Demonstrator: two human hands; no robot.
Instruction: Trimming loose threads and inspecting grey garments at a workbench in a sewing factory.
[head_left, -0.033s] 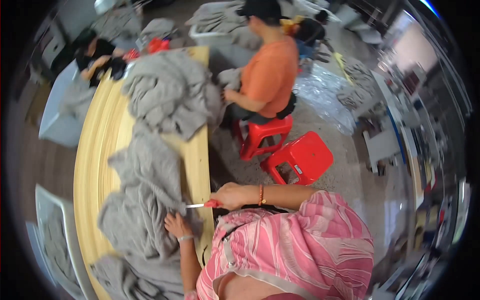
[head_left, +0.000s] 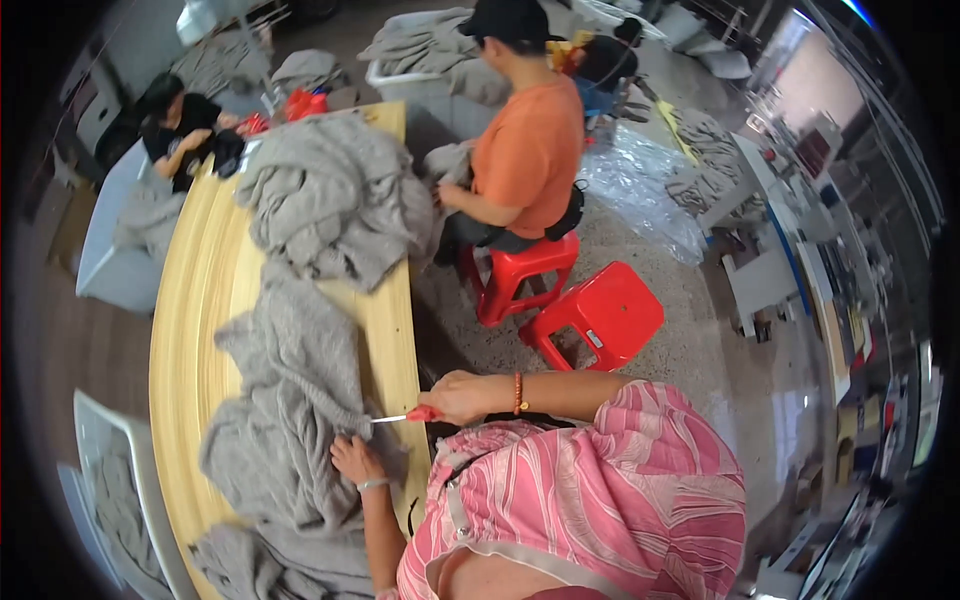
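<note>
Pale wooden table [head_left: 185,350], its long grain bent by the lens, runs forward and left of the grip. Beyond it, farther up the table, sits a rounded heap of grey fabric [head_left: 335,195], with a co-worker in an orange shirt [head_left: 530,155] seated beside it; ahead and to the right of the grip, a glossy red stool [head_left: 600,315] stands on the speckled floor.

The right hand [head_left: 452,398] is closed around the handle of a red-handled tool [head_left: 408,415], whose slim, shiny metal part points left, its end at the edge of the grey knit cloth [head_left: 285,440]. That cloth lies just left of the grip, spread in loose folds. The left hand [head_left: 355,461] rests on its near edge, fingers forward, just below the metal end; whether they pinch the fabric I cannot tell.

The chief risk, I judge, is the metal end snagging or nicking the knit, since the folds are slack and could ride up onto it. A slip toward the body side could also catch the left fingers, which lie near the point. Too hard a tug might drag the piece along the smooth wood.

The cloth looks soft, thick and slightly fuzzy, with a rolled, ridged border nearest the tool; the handle appears smooth and hard against it.
</note>
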